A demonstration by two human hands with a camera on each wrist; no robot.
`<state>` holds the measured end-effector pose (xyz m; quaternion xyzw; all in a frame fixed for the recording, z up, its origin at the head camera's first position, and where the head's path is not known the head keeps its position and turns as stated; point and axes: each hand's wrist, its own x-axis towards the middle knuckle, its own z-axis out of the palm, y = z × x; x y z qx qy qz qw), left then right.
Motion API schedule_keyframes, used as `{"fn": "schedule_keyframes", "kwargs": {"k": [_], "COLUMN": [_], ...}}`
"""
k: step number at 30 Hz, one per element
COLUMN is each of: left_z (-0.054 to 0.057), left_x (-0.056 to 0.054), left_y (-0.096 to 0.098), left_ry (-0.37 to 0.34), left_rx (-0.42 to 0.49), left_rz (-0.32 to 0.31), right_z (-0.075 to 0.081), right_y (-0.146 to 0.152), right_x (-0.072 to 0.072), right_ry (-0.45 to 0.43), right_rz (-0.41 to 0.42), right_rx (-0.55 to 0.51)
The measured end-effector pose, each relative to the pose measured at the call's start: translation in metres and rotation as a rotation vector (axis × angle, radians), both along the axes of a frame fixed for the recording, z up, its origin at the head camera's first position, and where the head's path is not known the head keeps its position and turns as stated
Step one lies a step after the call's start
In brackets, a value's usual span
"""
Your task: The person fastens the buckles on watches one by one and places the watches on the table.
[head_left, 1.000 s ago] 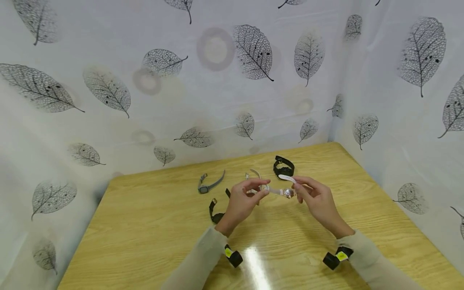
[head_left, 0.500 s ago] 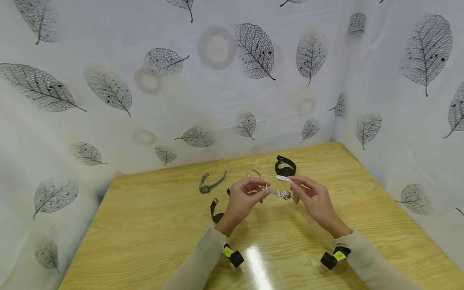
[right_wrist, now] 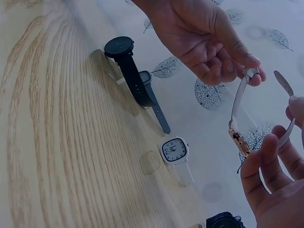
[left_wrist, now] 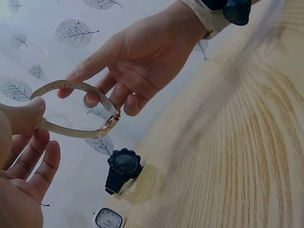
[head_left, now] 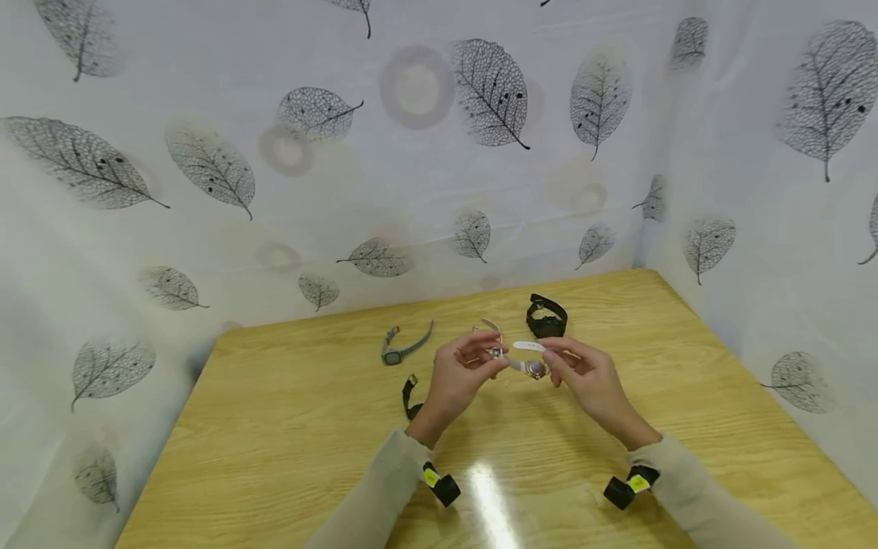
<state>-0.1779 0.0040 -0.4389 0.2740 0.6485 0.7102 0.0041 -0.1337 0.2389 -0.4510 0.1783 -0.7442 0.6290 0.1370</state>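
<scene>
While both hands hold it up above the light wood-grain table (head_left: 295,457), the pale-strapped wristwatch with a rose-gold case (head_left: 535,369) hangs between them. Thumb and fingertips of the left hand (head_left: 456,377) pinch its buckle end; the right hand (head_left: 594,378) grips the holed strap. Beyond them lie a chunky black round watch (head_left: 548,326) and a white square-faced watch (right_wrist: 174,150); leftward, a grey rectangular-faced watch (head_left: 393,357) and a flat black round watch (right_wrist: 118,46), partly behind the left wrist.

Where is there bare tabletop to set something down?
Free: yellowish wood-grain tabletop left of the grey rectangular watch, and right of the right hand. Crowded: between that watch and the chunky black round watch, around the left hand.
</scene>
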Motion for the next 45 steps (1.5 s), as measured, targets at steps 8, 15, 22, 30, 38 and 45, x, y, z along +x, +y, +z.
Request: {"fn": "schedule_keyframes", "kwargs": {"k": [8,15,22,30,38,45], "left_z": [0.001,0.001,-0.003,-0.006,-0.009,-0.007], "left_x": [0.000,0.000,-0.001,0.000,-0.001,0.001], "left_y": [-0.004,-0.005,-0.004,0.000,0.003,0.006], "left_ry": [0.028,-0.005,-0.041,-0.018,-0.046,-0.056], "left_rx": [-0.102,-0.090,-0.056,-0.038,0.009,0.058], "left_rz": [0.032,0.025,0.040,0.039,0.004,0.004], "right_z": [0.002,0.002,0.000,-0.003,-0.002,-0.002], "right_y": [-0.003,-0.007,-0.006,-0.008,-0.012,-0.013], "right_x": [-0.002,-0.004,-0.003,-0.004,-0.003,-0.003], "right_ry": [0.035,0.036,0.016,0.025,-0.063,-0.068], "right_rz": [0.051,0.064,0.057,0.041,-0.032,-0.013], "right_rx": [0.065,0.096,0.112,0.133,0.054,0.010]}}
